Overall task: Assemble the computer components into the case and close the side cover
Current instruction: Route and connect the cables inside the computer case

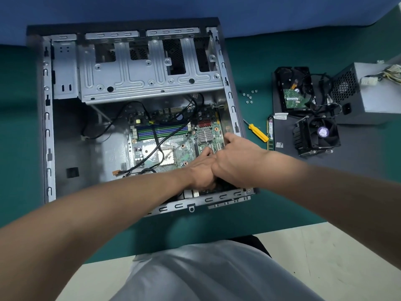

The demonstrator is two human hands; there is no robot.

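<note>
Green bench (282,203) carries an open grey metal computer case (48,127) lying on its side at 10 o'clock, with a green motherboard (186,135) on its floor. At the board's 4 o'clock corner the left hand (200,172) and right hand (236,157) touch, fingers curled downward (what they grip is hidden, so I cannot tell). At the case's 3 o'clock lie a yellow-handled screwdriver (257,132), then a black hard drive (293,88) and black cooler fan (319,133) on a dark flat side cover (358,144), with a grey power supply box (373,92) beside them.
</note>
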